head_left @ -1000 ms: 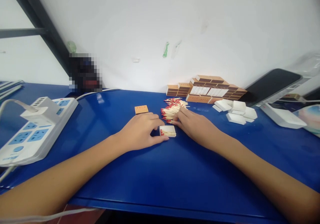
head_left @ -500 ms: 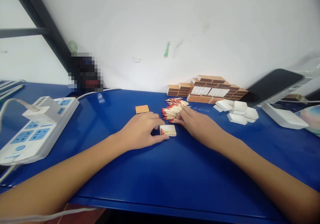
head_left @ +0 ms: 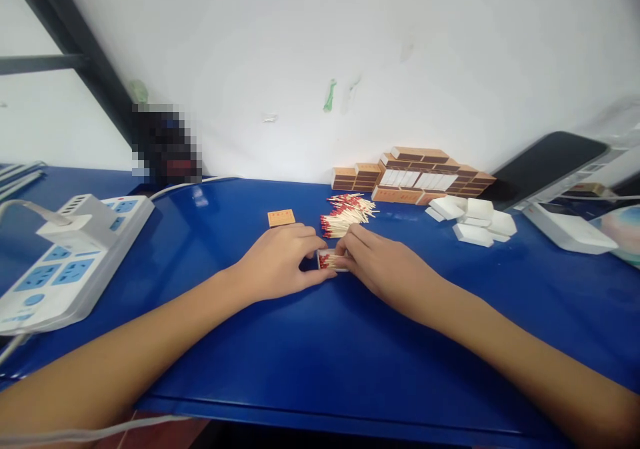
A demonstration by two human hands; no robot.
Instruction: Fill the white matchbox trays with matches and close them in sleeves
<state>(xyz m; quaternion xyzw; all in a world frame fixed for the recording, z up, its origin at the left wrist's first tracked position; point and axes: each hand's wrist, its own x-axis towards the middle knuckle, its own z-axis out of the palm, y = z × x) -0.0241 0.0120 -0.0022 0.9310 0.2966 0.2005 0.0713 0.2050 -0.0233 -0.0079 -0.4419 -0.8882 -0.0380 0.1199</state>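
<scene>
On the blue table lies a small white matchbox tray (head_left: 342, 269) with red-tipped matches inside. My left hand (head_left: 283, 262) grips its left end between thumb and fingers. Over the tray's right side, my right hand (head_left: 373, 257) pinches matches (head_left: 330, 261), their red heads pointing left, low in the tray. Just behind the hands spreads a loose pile of matches (head_left: 345, 219), heads mostly to the left. An orange matchbox sleeve (head_left: 281, 218) lies flat behind my left hand. My right fingers hide part of the tray.
Stacked matchboxes (head_left: 420, 177) line the wall, with several white trays (head_left: 473, 221) to their right. A dark-screened device (head_left: 550, 165) leans farther right. A white power strip (head_left: 75, 269) with a plugged-in charger and cables occupies the left. The blue table (head_left: 300, 355) ends at a front edge.
My right hand has moved from the match pile toward me and left, bringing matches into the tray. My left hand keeps its hold on the tray.
</scene>
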